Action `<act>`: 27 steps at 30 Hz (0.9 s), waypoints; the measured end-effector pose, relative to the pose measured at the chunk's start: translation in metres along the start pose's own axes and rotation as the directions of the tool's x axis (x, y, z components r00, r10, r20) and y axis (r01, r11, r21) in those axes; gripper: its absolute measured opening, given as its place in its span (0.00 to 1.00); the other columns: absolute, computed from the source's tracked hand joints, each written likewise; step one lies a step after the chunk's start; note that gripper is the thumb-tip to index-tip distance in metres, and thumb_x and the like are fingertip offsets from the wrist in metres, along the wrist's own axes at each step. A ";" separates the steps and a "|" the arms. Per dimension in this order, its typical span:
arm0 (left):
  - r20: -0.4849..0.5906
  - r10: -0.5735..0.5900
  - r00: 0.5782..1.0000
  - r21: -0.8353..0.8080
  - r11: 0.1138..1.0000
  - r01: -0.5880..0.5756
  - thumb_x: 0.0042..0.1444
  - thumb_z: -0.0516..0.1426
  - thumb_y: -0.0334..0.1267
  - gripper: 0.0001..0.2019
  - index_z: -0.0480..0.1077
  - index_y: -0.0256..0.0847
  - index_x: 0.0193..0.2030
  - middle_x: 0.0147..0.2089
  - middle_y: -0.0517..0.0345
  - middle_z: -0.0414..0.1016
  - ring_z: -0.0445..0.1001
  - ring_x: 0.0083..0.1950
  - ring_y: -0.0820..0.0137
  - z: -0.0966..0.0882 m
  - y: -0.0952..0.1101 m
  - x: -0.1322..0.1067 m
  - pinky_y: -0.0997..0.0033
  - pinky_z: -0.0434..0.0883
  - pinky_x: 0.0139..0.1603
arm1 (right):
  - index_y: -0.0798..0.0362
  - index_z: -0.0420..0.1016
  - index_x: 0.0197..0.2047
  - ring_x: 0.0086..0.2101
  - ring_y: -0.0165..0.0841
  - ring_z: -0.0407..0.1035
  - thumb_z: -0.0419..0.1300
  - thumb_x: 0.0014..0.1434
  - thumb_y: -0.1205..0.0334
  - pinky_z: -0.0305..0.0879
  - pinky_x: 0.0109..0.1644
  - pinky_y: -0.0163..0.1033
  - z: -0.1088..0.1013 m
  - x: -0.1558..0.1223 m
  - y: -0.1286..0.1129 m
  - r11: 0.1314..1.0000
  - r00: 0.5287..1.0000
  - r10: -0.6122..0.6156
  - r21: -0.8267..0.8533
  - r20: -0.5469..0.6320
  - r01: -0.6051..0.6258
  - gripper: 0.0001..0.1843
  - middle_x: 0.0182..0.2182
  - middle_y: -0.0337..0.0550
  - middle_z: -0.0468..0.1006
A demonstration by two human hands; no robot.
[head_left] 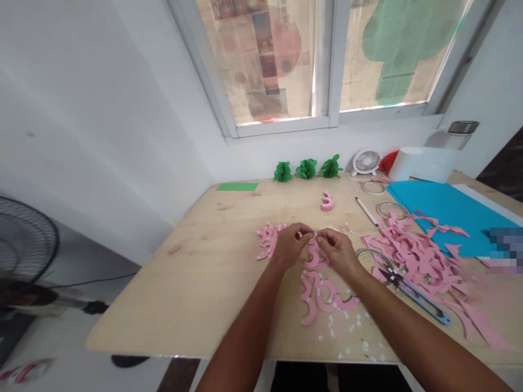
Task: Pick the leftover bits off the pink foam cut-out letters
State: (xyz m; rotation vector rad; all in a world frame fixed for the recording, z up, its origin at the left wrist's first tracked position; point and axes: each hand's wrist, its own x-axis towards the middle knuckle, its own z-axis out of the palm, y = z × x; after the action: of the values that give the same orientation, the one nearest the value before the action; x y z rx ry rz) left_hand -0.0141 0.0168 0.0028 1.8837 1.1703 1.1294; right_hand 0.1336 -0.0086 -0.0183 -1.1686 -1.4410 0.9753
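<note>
Head view: one wavy pink paper strip (312,255), long axis running roughly front to back above the pale plywood tabletop (196,305), upper end pinched between the closed fingertips of the left hand (291,246) and the right hand (337,251). Several curled pink paper strips (316,296) lying on the wood just below both hands. Along the far edge, three green honeycomb paper balls (306,169); right of the right hand, one pair of blue-handled snips (417,296).

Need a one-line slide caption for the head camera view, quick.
Left hand and right hand pinch a pink paper cutout on a wooden table, near blue-handled scissors.
</note>
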 end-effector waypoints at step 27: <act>0.148 -0.176 0.973 -0.391 0.894 0.221 0.46 0.59 0.39 0.08 0.70 0.36 0.28 0.23 0.60 0.71 0.68 0.25 0.75 -0.004 -0.001 0.001 0.77 0.66 0.25 | 0.56 0.72 0.30 0.19 0.25 0.56 0.59 0.50 0.53 0.51 0.21 0.31 0.001 -0.001 -0.005 0.969 0.995 0.072 0.232 0.068 -0.086 0.13 0.20 0.35 0.66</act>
State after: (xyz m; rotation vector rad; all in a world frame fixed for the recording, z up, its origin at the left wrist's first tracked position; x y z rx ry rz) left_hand -0.0178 0.0184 0.0041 1.4531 0.9545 1.0461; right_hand 0.1318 -0.0103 -0.0143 -1.0358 -1.2924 1.2099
